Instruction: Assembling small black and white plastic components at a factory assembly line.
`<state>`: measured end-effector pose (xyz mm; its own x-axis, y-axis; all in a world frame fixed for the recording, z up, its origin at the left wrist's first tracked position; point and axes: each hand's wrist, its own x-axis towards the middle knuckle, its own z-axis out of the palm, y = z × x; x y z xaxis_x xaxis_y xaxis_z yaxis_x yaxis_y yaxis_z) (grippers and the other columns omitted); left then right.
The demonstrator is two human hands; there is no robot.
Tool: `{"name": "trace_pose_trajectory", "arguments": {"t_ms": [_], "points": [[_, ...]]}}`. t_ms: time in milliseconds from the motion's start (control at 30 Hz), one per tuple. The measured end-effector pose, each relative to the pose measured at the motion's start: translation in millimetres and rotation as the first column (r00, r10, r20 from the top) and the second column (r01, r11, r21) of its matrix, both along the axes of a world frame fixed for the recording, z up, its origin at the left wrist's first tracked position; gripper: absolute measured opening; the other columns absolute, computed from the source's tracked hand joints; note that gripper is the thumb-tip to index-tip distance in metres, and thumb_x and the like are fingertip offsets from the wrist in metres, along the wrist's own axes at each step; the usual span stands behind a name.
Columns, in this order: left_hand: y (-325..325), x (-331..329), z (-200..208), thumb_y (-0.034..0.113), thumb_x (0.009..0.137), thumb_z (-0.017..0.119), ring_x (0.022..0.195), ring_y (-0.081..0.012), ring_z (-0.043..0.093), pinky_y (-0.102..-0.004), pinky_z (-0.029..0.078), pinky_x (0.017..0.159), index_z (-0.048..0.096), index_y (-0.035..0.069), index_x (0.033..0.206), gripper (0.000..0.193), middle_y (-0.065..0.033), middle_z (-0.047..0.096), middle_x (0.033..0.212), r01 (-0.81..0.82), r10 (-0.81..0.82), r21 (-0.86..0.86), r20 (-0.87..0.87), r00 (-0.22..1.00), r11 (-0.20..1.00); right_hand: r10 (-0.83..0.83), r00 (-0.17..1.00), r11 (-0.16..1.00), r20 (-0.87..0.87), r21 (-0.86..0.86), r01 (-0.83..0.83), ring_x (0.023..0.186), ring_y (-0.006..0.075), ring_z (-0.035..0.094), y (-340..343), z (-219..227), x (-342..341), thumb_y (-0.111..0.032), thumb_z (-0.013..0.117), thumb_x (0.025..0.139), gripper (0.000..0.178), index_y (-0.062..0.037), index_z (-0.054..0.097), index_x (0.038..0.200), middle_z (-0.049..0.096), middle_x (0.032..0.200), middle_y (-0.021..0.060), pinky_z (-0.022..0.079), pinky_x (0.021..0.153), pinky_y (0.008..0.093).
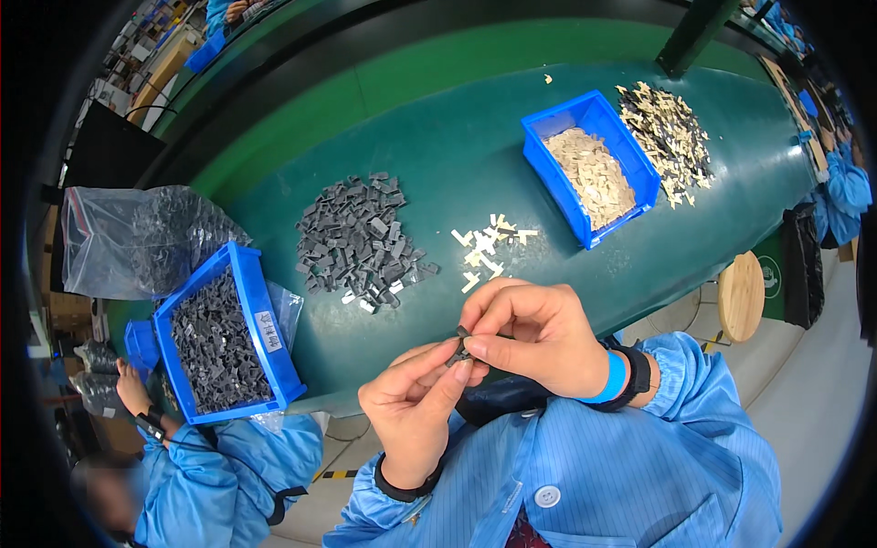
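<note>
My left hand [416, 402] and my right hand [539, 338] meet in front of my chest, over the near edge of the green table. Between their fingertips is a small dark plastic part [462, 345], pinched from both sides and mostly covered by the fingers. A few small cream-coloured pieces [489, 245] lie scattered on the table just beyond my hands. Left of these is a loose pile of dark grey plastic parts [356, 242], with a few white pieces at its near edge.
At right stands a blue bin [589, 239] of beige pieces, beside a mixed black-and-cream heap [667, 137]. A blue bin [290, 388] of black parts and a clear bag [146, 242] are at left. A co-worker's hand [133, 391] is nearby. A round wooden stool [741, 297] stands right.
</note>
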<state>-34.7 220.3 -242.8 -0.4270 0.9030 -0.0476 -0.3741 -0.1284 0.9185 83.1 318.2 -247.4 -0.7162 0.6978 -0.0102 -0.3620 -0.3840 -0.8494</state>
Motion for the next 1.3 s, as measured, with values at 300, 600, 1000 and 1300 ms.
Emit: {"name": "trace_pose_trajectory", "arguments": {"t_ms": [300,600,1000,1300], "points": [[-1,1,1,-0.010,0.078,0.058,0.079,-0.0218,0.064,-0.0281,0.054,0.070,0.060,-0.008,0.101,0.023,-0.0194,0.062,0.096,-0.001,0.002,0.002,-0.043,0.999,1.000,-0.056,0.998,0.992,0.038,0.115,0.052,0.078,0.0126,0.058,-2,-2,0,0.006,0.061,0.077,0.004,0.0031,0.058,0.078,0.054,0.093,0.0102,0.050,0.070,0.0244],[-2,2,0,-0.007,0.076,0.061,0.073,-0.0209,0.063,-0.0296,0.055,0.064,0.062,-0.004,0.098,0.022,-0.0190,0.062,0.091,-0.031,0.030,-0.015,-0.099,0.995,0.999,-0.150,0.973,0.963,0.175,0.247,0.104,0.078,0.0147,0.058,-4,2,-2,0.000,0.067,0.071,0.008,-0.0015,0.059,0.072,0.059,0.087,0.0078,0.047,0.070,0.0264],[-4,5,-5,-0.012,0.077,0.058,0.074,-0.0215,0.063,-0.0299,0.054,0.066,0.060,-0.008,0.096,0.020,-0.0204,0.062,0.092,-0.095,0.096,0.069,-0.015,0.995,0.993,-0.194,0.953,0.806,0.233,0.591,0.020,0.072,0.0114,0.055,7,3,-1,-0.004,0.069,0.071,0.013,-0.0020,0.059,0.078,0.056,0.086,0.0075,0.044,0.066,0.0250],[-3,4,-2,-0.010,0.079,0.057,0.074,-0.0215,0.064,-0.0304,0.054,0.068,0.058,-0.007,0.100,0.021,-0.0193,0.063,0.090,-0.034,0.026,0.045,0.172,0.985,0.998,0.160,0.983,0.983,0.094,0.077,-0.168,0.064,0.0097,0.055,8,-1,2,-0.005,0.065,0.079,0.009,0.0003,0.058,0.081,0.054,0.079,0.0043,0.043,0.059,0.0210]]}}
